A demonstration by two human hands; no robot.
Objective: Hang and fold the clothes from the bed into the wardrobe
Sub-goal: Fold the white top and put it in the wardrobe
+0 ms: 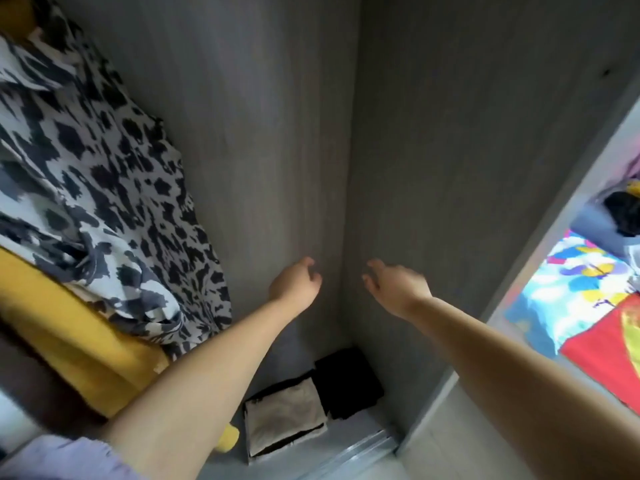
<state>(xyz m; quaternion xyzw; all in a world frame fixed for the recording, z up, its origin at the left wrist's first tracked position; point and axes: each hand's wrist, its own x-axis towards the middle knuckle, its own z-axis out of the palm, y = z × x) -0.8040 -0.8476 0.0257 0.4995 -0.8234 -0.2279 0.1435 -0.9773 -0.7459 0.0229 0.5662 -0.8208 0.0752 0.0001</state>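
My left hand [294,284] and right hand [394,284] hung loosely curled, empty — the patterned dress [104,188] looked light, slippery; best gripped at the shoulders.

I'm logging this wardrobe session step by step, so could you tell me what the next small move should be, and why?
Probably turn right, back to the bed, and pick up the next garment. Both the left hand and the right hand hold nothing, their fingers loosely curled inside the wardrobe. The spotted garment already hangs there, folded clothes sit on its floor, and clothes remain heaped on the bed.
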